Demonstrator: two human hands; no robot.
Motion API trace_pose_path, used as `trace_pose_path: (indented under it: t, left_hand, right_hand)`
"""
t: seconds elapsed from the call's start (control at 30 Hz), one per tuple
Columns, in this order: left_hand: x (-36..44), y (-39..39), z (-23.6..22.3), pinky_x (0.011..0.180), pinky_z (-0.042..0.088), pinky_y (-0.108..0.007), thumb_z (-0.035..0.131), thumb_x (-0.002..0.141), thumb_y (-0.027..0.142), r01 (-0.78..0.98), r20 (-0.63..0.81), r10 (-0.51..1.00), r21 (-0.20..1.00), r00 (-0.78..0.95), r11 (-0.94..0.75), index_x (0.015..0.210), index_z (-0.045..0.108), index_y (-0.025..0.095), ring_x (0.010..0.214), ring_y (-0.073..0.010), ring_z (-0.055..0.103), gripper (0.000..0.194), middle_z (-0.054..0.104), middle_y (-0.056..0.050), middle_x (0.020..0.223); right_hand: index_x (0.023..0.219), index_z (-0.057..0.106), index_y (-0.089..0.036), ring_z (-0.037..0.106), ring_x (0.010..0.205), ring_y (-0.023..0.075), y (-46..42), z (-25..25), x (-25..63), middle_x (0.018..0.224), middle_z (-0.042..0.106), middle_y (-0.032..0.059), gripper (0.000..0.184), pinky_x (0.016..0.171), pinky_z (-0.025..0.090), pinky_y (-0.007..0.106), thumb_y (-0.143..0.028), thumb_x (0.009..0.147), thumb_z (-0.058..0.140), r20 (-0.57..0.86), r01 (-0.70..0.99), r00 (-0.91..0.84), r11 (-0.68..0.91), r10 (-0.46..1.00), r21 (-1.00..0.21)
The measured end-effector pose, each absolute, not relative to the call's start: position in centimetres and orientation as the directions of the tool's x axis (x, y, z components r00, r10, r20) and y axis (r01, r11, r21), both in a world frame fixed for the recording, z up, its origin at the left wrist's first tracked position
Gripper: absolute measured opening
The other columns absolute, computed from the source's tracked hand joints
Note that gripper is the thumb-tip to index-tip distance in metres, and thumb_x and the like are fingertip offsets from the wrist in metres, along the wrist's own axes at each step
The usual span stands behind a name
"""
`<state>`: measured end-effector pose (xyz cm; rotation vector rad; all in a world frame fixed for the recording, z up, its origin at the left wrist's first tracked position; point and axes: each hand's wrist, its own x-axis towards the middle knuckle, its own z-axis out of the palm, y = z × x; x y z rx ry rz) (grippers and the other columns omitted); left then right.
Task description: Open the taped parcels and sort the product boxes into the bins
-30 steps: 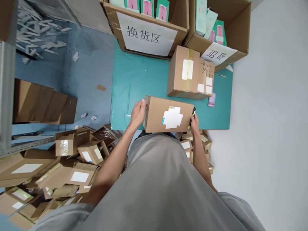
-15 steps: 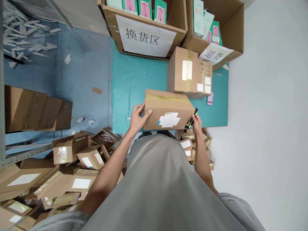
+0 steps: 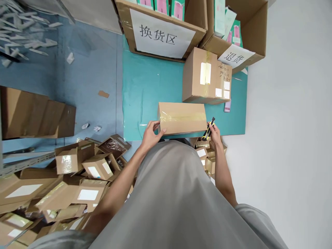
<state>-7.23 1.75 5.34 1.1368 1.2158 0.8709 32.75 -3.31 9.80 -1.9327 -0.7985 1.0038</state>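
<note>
Brown cardboard, and it's rolled over! Your oblong, tape-sealed cardboard box (image 3: 183, 126) now turns its strip of shiny yellowish tape (image 3: 178, 117) upward, the white label gone from sight, so the seam looks within your reach. It's at the near edge of the teal desk (image 3: 153, 83), resting or lifted, hard to tell. Your left hand (image 3: 151, 135), thumb parted from fingers, pinches its left end; your right hand (image 3: 215, 134), curled closed, grips a black-and-yellow utility knife (image 3: 208, 129) by that same desk edge.
</note>
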Motion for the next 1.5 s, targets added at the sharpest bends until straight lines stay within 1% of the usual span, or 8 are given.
trace_pose_path:
  t: [0.13,0.33,0.47,0.57,0.7,0.83,1.33,1.5]
  left_hand:
    - [-7.0,1.2,5.3,0.122,0.058,-0.053,0.079,0.093,0.048,0.173,-0.216,0.952,0.968,0.218,0.18,0.139,0.064,0.023,0.137,-0.033,0.07,0.054,0.064,-0.014,0.142]
    - [-7.8,2.7,6.0,0.135,0.042,-0.057,0.081,0.097,0.051,0.287,-0.135,0.942,0.957,0.307,0.044,0.17,0.047,0.028,0.161,-0.0379,0.048,0.084,0.049,-0.016,0.169]
    - [-7.4,4.8,5.1,0.142,0.026,-0.061,0.069,0.105,0.064,0.278,-0.089,0.943,0.961,0.322,-0.004,0.163,0.059,0.027,0.175,-0.0416,0.023,0.07,0.029,-0.016,0.183]
    - [-7.3,5.4,3.7,0.142,0.026,-0.06,0.07,0.103,0.066,0.244,-0.123,0.928,0.969,0.351,0.036,0.158,0.064,0.026,0.174,-0.0418,0.025,0.068,0.032,-0.017,0.181]
    - [-7.6,5.1,2.6,0.136,0.041,-0.055,0.073,0.101,0.059,0.158,-0.178,0.894,0.98,0.411,0.123,0.162,0.061,0.03,0.169,-0.0373,0.037,0.068,0.042,-0.015,0.176]
    - [-7.5,4.9,2.4,0.123,0.056,-0.05,0.076,0.098,0.054,0.091,-0.222,0.884,0.975,0.411,0.203,0.162,0.062,0.031,0.166,-0.0373,0.042,0.069,0.042,-0.013,0.175]
    - [-7.2,4.8,2.7,0.124,0.057,-0.052,0.078,0.098,0.057,0.039,-0.243,0.887,0.968,0.392,0.248,0.162,0.063,0.032,0.167,-0.0388,0.041,0.07,0.04,-0.013,0.176]
    - [-7.3,5.0,2.6,0.122,0.058,-0.053,0.078,0.097,0.064,0.057,-0.24,0.892,0.97,0.383,0.237,0.162,0.062,0.031,0.168,-0.0401,0.039,0.074,0.042,-0.014,0.176]
  right_hand:
    - [0.119,0.077,-0.022,0.076,0.102,0.0256,-2.5,10.9,33.5,0.117,0.083,0.0093,0.064,0.095,0.061,0.04,-0.075,0.084,0.077,-0.372,0.234,0.459,-0.514,0.807,-0.825]
    - [0.122,0.074,-0.024,0.065,0.074,0.0209,0.7,15.4,32.3,0.095,0.077,0.0048,0.062,0.081,0.055,0.036,-0.081,0.103,0.057,-0.201,0.588,0.328,-0.366,0.923,-0.722]
    - [0.13,0.072,-0.024,0.064,0.071,0.0245,5.0,18.3,26.9,0.079,0.072,0.0027,0.066,0.076,0.048,0.035,-0.079,0.113,0.04,-0.314,0.837,0.014,-0.183,0.949,-0.516]
    - [0.13,0.07,-0.023,0.073,0.084,0.0298,7.9,19.2,21.6,0.089,0.079,0.0069,0.059,0.078,0.044,0.033,-0.067,0.12,0.032,-0.456,0.944,-0.247,0.107,0.855,-0.312]
    - [0.137,0.066,-0.018,0.079,0.102,0.0335,10.0,19.3,16.0,0.113,0.085,0.0165,0.054,0.084,0.046,0.035,-0.053,0.124,0.027,-0.617,0.904,-0.4,0.401,0.678,-0.146]
    - [0.144,0.064,-0.017,0.08,0.111,0.0335,10.7,19.0,13.8,0.122,0.085,0.0179,0.052,0.088,0.048,0.036,-0.048,0.124,0.026,-0.679,0.837,-0.451,0.539,0.579,-0.096]
    - [0.152,0.064,-0.013,0.079,0.117,0.0344,12.3,17.9,13.1,0.129,0.083,0.0205,0.056,0.095,0.05,0.04,-0.046,0.124,0.028,-0.699,0.794,-0.478,0.601,0.532,-0.085]
    - [0.154,0.062,-0.007,0.079,0.121,0.0362,12.4,18.5,11.7,0.128,0.083,0.0246,0.051,0.096,0.055,0.042,-0.034,0.123,0.032,-0.721,0.769,-0.465,0.638,0.514,-0.041]
